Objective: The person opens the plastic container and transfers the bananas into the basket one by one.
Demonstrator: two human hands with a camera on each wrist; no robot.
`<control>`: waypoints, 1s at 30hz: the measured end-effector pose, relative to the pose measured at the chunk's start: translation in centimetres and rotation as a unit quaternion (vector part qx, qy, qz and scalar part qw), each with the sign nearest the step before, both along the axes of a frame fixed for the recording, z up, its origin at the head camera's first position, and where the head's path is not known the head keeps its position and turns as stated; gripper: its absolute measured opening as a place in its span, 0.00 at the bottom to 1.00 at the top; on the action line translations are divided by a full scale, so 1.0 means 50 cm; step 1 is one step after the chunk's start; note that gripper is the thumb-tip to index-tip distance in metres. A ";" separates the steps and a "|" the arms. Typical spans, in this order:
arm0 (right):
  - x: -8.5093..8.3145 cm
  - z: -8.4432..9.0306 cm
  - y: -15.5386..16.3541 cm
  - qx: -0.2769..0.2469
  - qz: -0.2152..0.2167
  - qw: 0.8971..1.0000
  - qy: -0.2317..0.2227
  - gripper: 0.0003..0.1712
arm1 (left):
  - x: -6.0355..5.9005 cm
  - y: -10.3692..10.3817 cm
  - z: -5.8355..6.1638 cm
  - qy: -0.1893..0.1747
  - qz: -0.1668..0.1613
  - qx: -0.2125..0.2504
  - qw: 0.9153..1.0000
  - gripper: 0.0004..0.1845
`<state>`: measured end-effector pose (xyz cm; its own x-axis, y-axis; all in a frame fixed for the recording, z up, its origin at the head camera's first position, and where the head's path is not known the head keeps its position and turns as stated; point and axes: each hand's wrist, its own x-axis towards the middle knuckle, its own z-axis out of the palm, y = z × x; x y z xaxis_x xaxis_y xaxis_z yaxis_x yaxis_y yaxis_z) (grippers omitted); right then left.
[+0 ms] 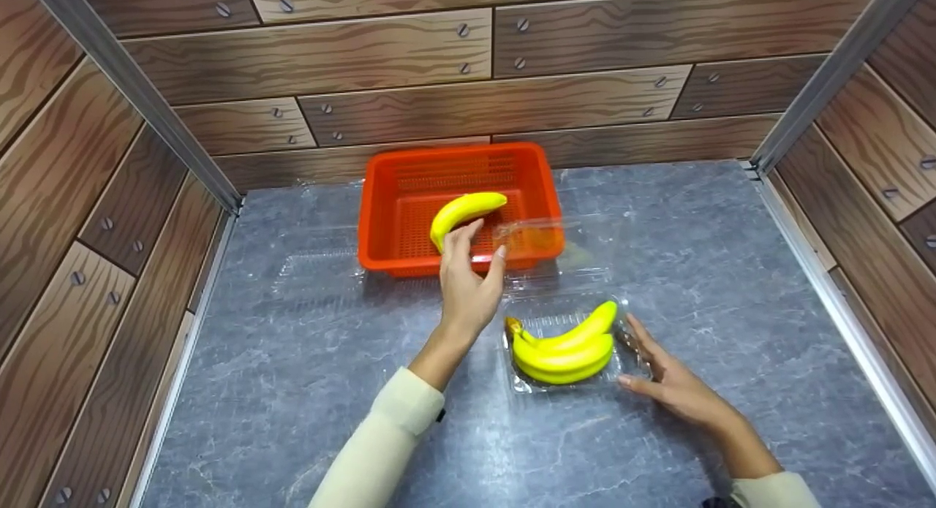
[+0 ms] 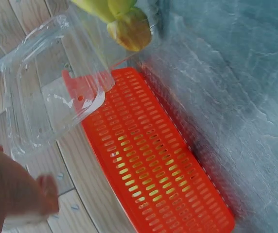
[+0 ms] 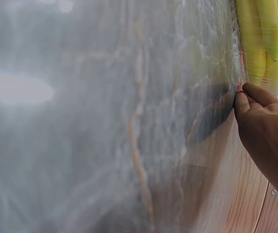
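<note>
Left hand [image 1: 468, 281] raised over the near rim of the orange basket [image 1: 380, 201], fingers pinching the edge of the clear lid [image 1: 537, 234], which stands tilted open. One banana [image 1: 464, 210] lies inside the basket. Right hand [image 1: 669, 380] rests flat on the grey counter [image 1: 292, 391], fingers straight, touching the clear tray [image 1: 625, 351] holding a banana bunch [image 1: 567, 347]. Hands apart.
</note>
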<state>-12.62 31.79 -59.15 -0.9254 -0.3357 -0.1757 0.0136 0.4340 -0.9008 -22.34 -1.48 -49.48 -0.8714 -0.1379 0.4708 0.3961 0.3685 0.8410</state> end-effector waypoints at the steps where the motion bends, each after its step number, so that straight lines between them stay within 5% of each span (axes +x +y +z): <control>1: 0.000 0.000 0.001 -0.005 0.001 1.000 -0.003 0.58 | 0.004 0.001 -0.001 0.019 0.006 0.000 1.000 0.23; 4: -0.001 0.000 0.003 -0.019 0.001 1.000 -0.012 0.58 | 0.016 0.007 -0.008 0.086 -0.006 -0.011 0.996 0.15; 6: -0.001 0.000 0.003 -0.019 0.000 1.000 -0.011 0.59 | 0.024 0.012 -0.015 0.119 -0.045 -0.038 0.991 0.10; 10: -0.001 -0.002 0.004 -0.014 -0.003 1.000 -0.009 0.59 | 0.041 0.023 -0.032 0.099 -0.169 -0.134 0.971 0.10; 12: -0.002 -0.002 0.003 -0.009 -0.005 1.000 -0.009 0.59 | 0.049 0.030 -0.041 0.051 -0.229 -0.205 0.950 0.15; 14: -0.003 -0.002 0.002 -0.006 -0.006 1.000 -0.009 0.59 | 0.056 0.037 -0.049 -0.003 -0.273 -0.280 0.920 0.22; 17: -0.004 -0.002 0.001 -0.002 -0.005 1.000 -0.005 0.58 | 0.064 0.051 -0.063 -0.068 -0.308 -0.376 0.871 0.33; 20: -0.004 -0.002 0.001 -0.002 -0.006 1.000 0.000 0.58 | 0.070 0.061 -0.079 -0.111 -0.319 -0.424 0.840 0.41; 25: -0.001 -0.002 0.001 -0.008 -0.010 1.000 0.006 0.58 | 0.076 0.071 -0.101 -0.132 -0.333 -0.442 0.822 0.44; 30: -0.001 -0.002 0.001 -0.018 -0.009 1.000 0.003 0.59 | 0.077 0.075 -0.109 -0.135 -0.339 -0.451 0.814 0.43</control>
<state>-12.69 31.84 -59.26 -0.9324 -0.3248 -0.1587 0.0164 0.4006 -0.9161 -18.47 2.29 -54.94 -0.6917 0.7141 -0.1077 0.6111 0.6583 0.4395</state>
